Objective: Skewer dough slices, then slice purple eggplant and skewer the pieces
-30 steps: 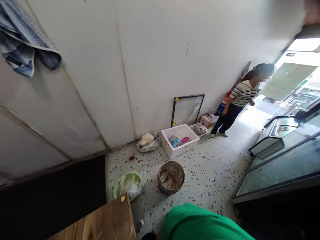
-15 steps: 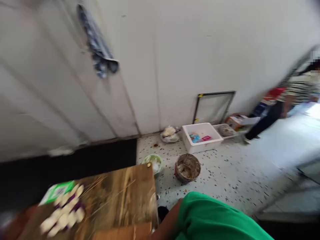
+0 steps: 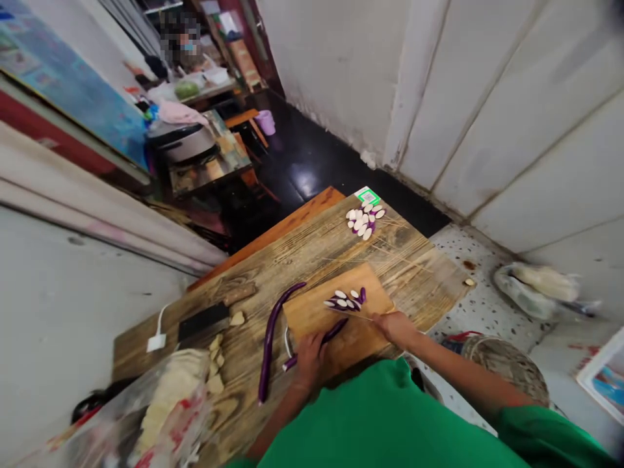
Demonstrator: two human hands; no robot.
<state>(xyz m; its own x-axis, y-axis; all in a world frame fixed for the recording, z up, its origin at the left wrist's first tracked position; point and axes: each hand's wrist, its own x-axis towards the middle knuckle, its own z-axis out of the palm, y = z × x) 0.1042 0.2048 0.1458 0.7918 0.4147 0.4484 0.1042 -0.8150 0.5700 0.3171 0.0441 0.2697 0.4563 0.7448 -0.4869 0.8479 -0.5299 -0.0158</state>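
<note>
Near left, plastic bag (image 3: 170, 396) of pale pieces; next, whole eggplant (image 3: 268, 344) on wooden table (image 3: 302, 257); my left hand (image 3: 311, 361) closed over cut eggplant (image 3: 335, 329) on cutting board (image 3: 361, 341); eggplant slices (image 3: 344, 301) just beyond it; far side, heap of slices (image 3: 361, 221) beside green-and-white card (image 3: 366, 195); my right hand (image 3: 394, 328) gripping knife (image 3: 355, 314), blade over board; right, grimy bucket (image 3: 507, 364) on floor

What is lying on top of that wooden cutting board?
On the cutting board lie pale, purple-skinned slices and part of a purple eggplant; the right hand holds a knife over it. The left hand covers the eggplant's middle, so anything beneath is hidden.
</note>
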